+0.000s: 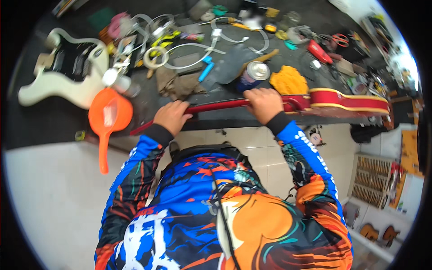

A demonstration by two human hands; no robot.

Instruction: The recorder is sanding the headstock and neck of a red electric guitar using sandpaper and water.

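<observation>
- Head view: a red guitar with cream edging [348,101] lies along the near edge of the dark workbench [42,123], its body to the person's right and its slim neck running left. The side of the body faces up, so the guitar seems to rest on its edge, perhaps to give the hands access along the neck.
- The left hand [172,116] is curled over the neck toward its far end, thumb pointing inward; its fingertips' exact contact underneath cannot be told.
- The right hand [265,105] is wrapped over the neck close to the body, fingers on the bench side. The wide spacing between the hands probably steadies the long neck against rolling or tipping.
- Just beyond the right hand stands a dark blue can with a metal top [255,75], upright and near enough to be picked up easily. A crumpled yellow cloth [289,81] sits beside it, close to the guitar's body, likely put there for convenience.
- A brown cloth [177,84] lies just past the left hand, apart from the neck.
- Left of that hand, an orange dipper [110,112] has its handle poking out over the bench edge, which seems to make it easy to grab.
- A white electric guitar body [65,87] lies flat farther left, well apart from the red guitar, perhaps for safety.
</observation>
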